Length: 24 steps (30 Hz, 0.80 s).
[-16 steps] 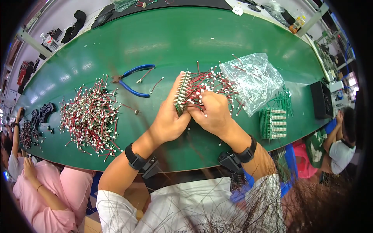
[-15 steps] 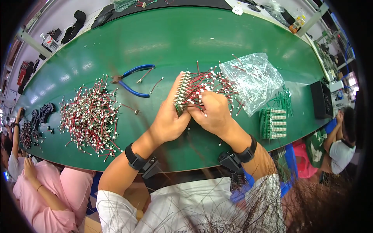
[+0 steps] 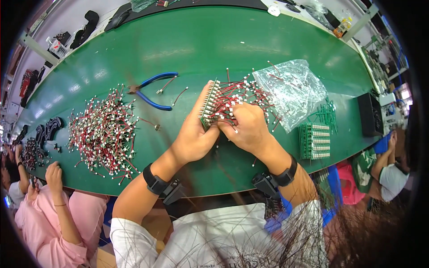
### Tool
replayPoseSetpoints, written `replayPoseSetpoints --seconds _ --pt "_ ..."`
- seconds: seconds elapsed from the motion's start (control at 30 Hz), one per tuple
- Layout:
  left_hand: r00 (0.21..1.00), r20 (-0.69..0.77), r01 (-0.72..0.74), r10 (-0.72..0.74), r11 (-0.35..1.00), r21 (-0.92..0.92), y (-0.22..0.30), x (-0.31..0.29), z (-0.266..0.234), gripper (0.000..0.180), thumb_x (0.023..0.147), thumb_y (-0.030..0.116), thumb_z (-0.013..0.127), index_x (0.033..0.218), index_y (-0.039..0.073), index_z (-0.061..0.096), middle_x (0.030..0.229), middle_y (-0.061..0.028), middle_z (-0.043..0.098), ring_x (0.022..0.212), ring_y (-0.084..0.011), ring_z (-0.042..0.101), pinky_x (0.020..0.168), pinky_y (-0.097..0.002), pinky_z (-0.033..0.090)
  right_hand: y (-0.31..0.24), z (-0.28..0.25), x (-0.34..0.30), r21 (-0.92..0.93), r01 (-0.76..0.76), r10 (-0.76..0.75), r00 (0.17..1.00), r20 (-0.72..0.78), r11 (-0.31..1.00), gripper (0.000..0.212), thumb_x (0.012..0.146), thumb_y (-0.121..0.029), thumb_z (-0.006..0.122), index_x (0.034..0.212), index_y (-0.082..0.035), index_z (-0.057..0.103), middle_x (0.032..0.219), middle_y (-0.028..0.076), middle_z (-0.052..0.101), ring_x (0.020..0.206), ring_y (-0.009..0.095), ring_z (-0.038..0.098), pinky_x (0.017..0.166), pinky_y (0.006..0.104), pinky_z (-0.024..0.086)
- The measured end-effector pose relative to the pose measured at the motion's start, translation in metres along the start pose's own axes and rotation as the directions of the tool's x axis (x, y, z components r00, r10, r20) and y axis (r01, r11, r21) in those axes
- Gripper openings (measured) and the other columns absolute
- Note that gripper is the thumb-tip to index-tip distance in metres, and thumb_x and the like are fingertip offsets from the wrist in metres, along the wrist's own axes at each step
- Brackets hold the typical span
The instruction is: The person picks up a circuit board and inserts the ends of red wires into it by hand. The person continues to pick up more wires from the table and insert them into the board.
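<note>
We see the left grip clasping the board above the surface; the right grip curls by its near end, among wires (whether holding any, we can't tell).

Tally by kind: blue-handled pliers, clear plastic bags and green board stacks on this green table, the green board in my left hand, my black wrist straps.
Blue-handled pliers: 1
Clear plastic bag: 1
Green board stack: 1
Green board in left hand: 1
Black wrist straps: 2
Total: 6
</note>
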<state>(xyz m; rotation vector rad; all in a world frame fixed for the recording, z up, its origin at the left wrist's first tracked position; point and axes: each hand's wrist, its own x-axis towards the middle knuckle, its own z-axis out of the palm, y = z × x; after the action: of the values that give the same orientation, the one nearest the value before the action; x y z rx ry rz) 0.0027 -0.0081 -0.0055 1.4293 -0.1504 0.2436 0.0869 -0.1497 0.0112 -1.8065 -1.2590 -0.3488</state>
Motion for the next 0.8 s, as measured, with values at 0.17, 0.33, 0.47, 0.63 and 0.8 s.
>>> replayPoseSetpoints --seconds 0.17,0.33,0.47,0.63,0.8 --pt "1.000 0.008 0.010 -0.011 0.997 0.070 0.003 0.000 -0.001 0.082 0.081 -0.016 0.041 0.155 0.001 0.008 0.140 -0.0134 0.047 0.127 -0.0187 0.049 0.108 -0.0312 0.035 0.003 0.004 -0.002 0.002 -0.012 0.012 1.000 0.003 1.000 0.022 0.066 -0.006 0.078 0.074 0.000 0.058 0.066 0.014 0.058 0.058 0.035 0.059 0.052 0.0421 0.046" --pt "1.000 0.002 0.007 -0.008 0.993 0.114 -0.002 0.000 0.000 0.082 0.081 -0.016 0.041 0.155 0.001 0.009 0.139 -0.0139 0.049 0.127 -0.0194 0.049 0.108 -0.0316 0.035 0.008 0.007 -0.004 0.008 -0.036 0.036 0.999 0.009 0.999 0.018 0.068 -0.002 0.074 0.073 -0.001 0.057 0.066 0.015 0.058 0.059 0.035 0.059 0.052 0.0421 0.046" --pt "1.000 -0.001 0.002 -0.002 0.995 0.100 0.000 0.000 0.002 0.080 0.082 -0.017 0.038 0.154 0.000 0.009 0.140 -0.0139 0.048 0.127 -0.0195 0.049 0.109 -0.0313 0.035 0.008 0.009 -0.003 0.051 -0.006 0.006 1.000 0.005 0.999 0.017 0.070 -0.001 0.072 0.076 0.000 0.057 0.065 0.016 0.057 0.058 0.036 0.059 0.051 0.0417 0.046" --pt "0.991 -0.128 0.015 -0.032 0.991 -0.133 -0.001 0.005 0.000 0.076 0.082 -0.019 0.036 0.153 -0.002 0.014 0.139 -0.0140 0.048 0.126 -0.0183 0.050 0.108 -0.0304 0.037 0.006 0.013 0.001 0.168 -0.239 0.240 0.971 0.016 0.956 0.019 0.079 -0.007 0.072 0.091 0.001 0.059 0.059 0.012 0.055 0.047 0.026 0.054 0.047 0.0369 0.041" --pt "0.966 -0.255 0.009 -0.045 0.990 -0.141 0.002 0.011 -0.019 0.073 0.080 -0.019 0.039 0.149 -0.005 0.021 0.136 -0.0111 0.051 0.123 -0.0165 0.051 0.107 -0.0291 0.038 0.005 0.000 0.006 0.138 -0.373 0.362 0.927 0.099 0.917 0.017 0.083 -0.009 0.067 0.094 0.000 0.058 0.053 0.006 0.046 0.045 0.013 0.045 0.045 0.0308 0.035"
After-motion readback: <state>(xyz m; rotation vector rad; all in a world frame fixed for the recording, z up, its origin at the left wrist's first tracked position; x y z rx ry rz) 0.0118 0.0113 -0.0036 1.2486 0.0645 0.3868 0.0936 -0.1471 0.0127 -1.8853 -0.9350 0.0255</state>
